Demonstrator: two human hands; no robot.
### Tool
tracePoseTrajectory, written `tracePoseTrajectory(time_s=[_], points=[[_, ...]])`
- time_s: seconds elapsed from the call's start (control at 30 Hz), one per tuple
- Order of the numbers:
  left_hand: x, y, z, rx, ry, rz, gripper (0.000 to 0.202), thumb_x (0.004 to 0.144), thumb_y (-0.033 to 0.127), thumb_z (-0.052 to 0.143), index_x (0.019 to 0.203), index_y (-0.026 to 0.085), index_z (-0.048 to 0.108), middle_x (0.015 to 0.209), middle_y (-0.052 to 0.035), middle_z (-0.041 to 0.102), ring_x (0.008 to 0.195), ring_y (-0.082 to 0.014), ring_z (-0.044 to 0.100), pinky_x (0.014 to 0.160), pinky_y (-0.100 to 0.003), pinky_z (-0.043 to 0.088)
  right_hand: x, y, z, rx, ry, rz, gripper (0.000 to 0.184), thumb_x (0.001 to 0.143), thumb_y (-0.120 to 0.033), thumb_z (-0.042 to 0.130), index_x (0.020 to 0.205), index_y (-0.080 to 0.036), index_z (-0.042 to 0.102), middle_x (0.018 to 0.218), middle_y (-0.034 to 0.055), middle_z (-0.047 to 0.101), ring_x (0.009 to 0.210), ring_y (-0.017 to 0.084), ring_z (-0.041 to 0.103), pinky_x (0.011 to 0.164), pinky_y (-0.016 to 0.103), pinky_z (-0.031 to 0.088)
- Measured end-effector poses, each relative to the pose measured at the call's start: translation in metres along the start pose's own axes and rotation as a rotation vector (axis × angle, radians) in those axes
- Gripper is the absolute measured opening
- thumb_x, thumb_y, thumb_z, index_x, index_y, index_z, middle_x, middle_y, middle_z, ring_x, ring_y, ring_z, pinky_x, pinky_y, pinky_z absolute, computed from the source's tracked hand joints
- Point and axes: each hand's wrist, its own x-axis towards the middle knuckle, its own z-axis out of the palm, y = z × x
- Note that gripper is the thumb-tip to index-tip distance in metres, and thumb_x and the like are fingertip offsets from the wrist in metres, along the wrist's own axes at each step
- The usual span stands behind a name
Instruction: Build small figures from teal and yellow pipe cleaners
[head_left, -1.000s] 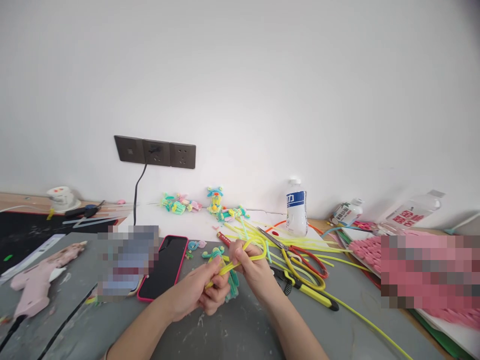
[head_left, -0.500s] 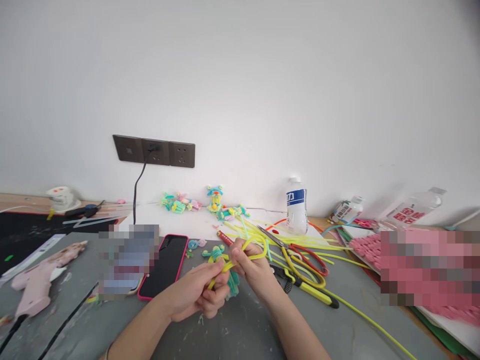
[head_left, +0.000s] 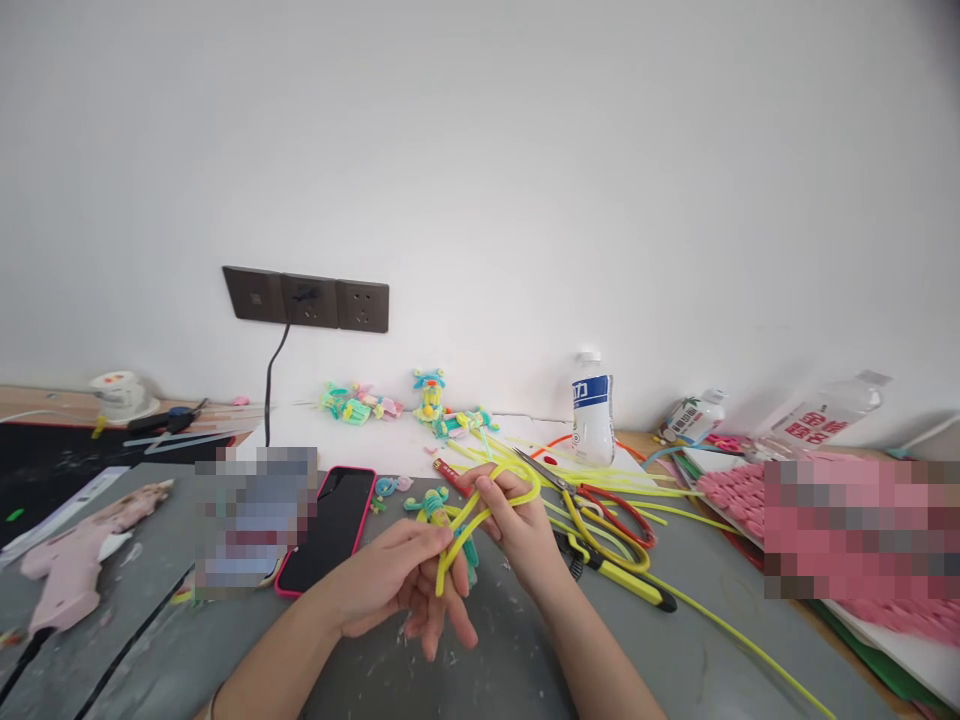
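Observation:
A yellow pipe cleaner [head_left: 474,522], bent into a loop, is stretched between my hands above the grey mat. My left hand [head_left: 420,570] pinches its crossed ends between thumb and forefinger, with the other fingers spread below. On the loop's far side my right hand [head_left: 510,510] grips the bend with thumb and fingers. Just behind the hands lies a teal and yellow pipe-cleaner figure [head_left: 432,505], partly covered by them. A red-handled tool [head_left: 448,476] lies behind my right hand, its far part hidden. Scissors [head_left: 592,500] with red and yellow handles rest right of that hand.
Yellow-handled pliers [head_left: 630,585] and loose yellow pipe cleaners [head_left: 742,640] lie right. A phone [head_left: 330,530] and a pink glue gun [head_left: 75,565] lie left. Small finished figures [head_left: 430,397] and a white bottle [head_left: 592,410] stand near the wall. Pink woven material [head_left: 739,497] sits far right.
The loop has become longer and its free end now points down past my left thumb. My left fingers have uncurled and spread. My right thumb has shifted up along the bend.

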Motion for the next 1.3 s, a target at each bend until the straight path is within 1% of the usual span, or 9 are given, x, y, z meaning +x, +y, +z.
tracePoseTrajectory(time_s=[0.13,0.3,0.5,0.63,0.7,0.9,1.0,1.13,1.3], points=[[0.0,0.001,0.002,0.019,0.013,0.001,0.049,0.095,0.052,0.046,0.071,0.012,0.062,0.065,-0.0156,0.076,0.032,-0.0094,0.055,0.033,-0.017,0.029,0.001,-0.002,0.0,-0.014,-0.001,0.003,0.041,0.082,-0.057,0.066,0.074,-0.017,0.068,0.052,-0.0062,0.039,0.039,0.006,0.026,0.039,0.023,0.018],[0.0,0.001,0.002,0.081,0.078,0.012,0.05,0.092,0.057,0.05,0.07,0.012,0.061,0.057,-0.0112,0.073,0.029,-0.0064,0.048,0.032,-0.015,0.025,0.0,-0.005,-0.003,-0.023,-0.069,0.049,0.039,0.086,-0.056,0.063,0.088,-0.017,0.07,0.047,-0.0094,0.029,0.04,0.007,0.022,0.041,0.023,0.017],[0.002,0.002,0.0,0.159,0.131,0.041,0.052,0.089,0.06,0.053,0.093,0.011,0.068,0.048,-0.0037,0.066,0.027,-0.0064,0.044,0.031,-0.015,0.028,-0.003,-0.008,-0.006,0.0,-0.176,0.082,0.034,0.089,-0.048,0.063,0.107,-0.019,0.061,0.049,-0.012,0.03,0.04,0.005,0.019,0.041,0.021,0.016],[0.001,0.002,0.002,0.178,0.12,0.035,0.054,0.089,0.059,0.052,0.101,0.009,0.069,0.047,-0.0029,0.065,0.028,-0.0064,0.044,0.031,-0.015,0.03,-0.003,-0.004,-0.005,0.008,-0.211,0.057,0.027,0.09,-0.046,0.064,0.093,-0.021,0.053,0.047,-0.0133,0.032,0.039,0.005,0.021,0.041,0.02,0.015],[0.001,0.002,0.002,0.18,0.112,0.024,0.053,0.091,0.058,0.051,0.1,0.009,0.069,0.048,-0.0031,0.065,0.028,-0.0065,0.045,0.031,-0.014,0.03,-0.003,-0.002,-0.005,-0.003,-0.223,0.043,0.028,0.09,-0.045,0.064,0.088,-0.022,0.05,0.046,-0.0136,0.032,0.04,0.005,0.022,0.041,0.02,0.015],[0.0,0.001,0.001,0.177,0.073,-0.043,0.051,0.092,0.057,0.05,0.099,0.009,0.068,0.047,-0.0011,0.064,0.029,-0.0067,0.046,0.03,-0.015,0.03,-0.004,-0.005,-0.003,-0.084,-0.226,0.009,0.028,0.09,-0.043,0.064,0.084,-0.022,0.045,0.045,-0.0139,0.035,0.042,0.006,0.024,0.045,0.02,0.02],[0.0,0.003,0.002,0.191,0.046,-0.073,0.05,0.089,0.059,0.054,0.092,0.011,0.066,0.045,0.0015,0.061,0.027,-0.0059,0.042,0.029,-0.016,0.029,-0.005,-0.005,-0.001,-0.125,-0.207,-0.026,0.029,0.089,-0.043,0.065,0.082,-0.023,0.046,0.048,-0.012,0.037,0.043,0.007,0.027,0.046,0.021,0.023],[-0.002,0.003,0.004,0.21,0.012,-0.061,0.043,0.087,0.059,0.055,0.074,0.018,0.053,0.039,0.0054,0.055,0.025,-0.0042,0.032,0.027,-0.017,0.021,-0.006,-0.001,-0.001,-0.133,-0.179,-0.063,0.031,0.087,-0.044,0.068,0.077,-0.023,0.047,0.054,-0.0103,0.034,0.046,0.007,0.025,0.046,0.023,0.023],[-0.004,0.004,0.007,0.205,0.013,-0.065,0.041,0.094,0.055,0.041,0.069,0.022,0.039,0.036,0.0087,0.045,0.027,-0.0046,0.021,0.031,-0.02,0.011,-0.006,0.005,-0.003,-0.12,-0.166,-0.061,0.03,0.087,-0.04,0.068,0.077,-0.022,0.047,0.059,-0.0098,0.034,0.047,0.007,0.024,0.046,0.022,0.021]])
